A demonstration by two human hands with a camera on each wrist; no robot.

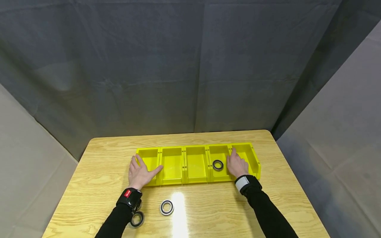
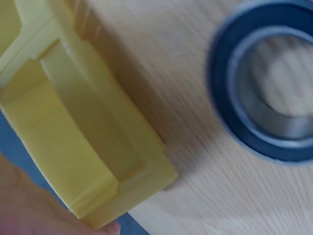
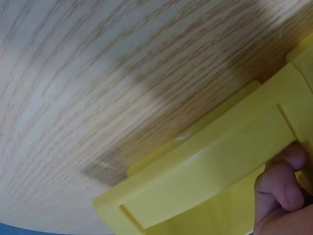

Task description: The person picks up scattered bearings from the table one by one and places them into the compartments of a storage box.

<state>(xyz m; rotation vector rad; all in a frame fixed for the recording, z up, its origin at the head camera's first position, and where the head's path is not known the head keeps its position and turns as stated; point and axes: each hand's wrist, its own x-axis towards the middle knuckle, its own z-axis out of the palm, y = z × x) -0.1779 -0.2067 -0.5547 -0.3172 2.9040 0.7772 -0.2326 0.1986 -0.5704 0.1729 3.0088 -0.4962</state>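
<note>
A row of joined yellow storage bins (image 1: 194,181) lies across the table. My left hand (image 1: 139,173) spreads over its left end, thumb stretched across the first compartment and fingers along the outer side. At the wall between the fourth and fifth compartments, my right hand (image 1: 237,165) grips the bins with curled fingers (image 3: 279,183). Inside the fourth compartment, left of that hand, sits a ball bearing (image 1: 218,165) with a dark seal. Another bearing (image 1: 166,207) lies flat on the table in front of the bins. A third bearing (image 1: 137,219) lies beside my left wrist, partly covered by the sleeve.
The wooden table (image 1: 104,165) has rounded far corners. Behind it hangs a dark grey curtain (image 1: 148,82), with pale cloth panels (image 1: 342,148) on both sides. Part of one more dark ring (image 1: 138,205) shows by the left wrist strap.
</note>
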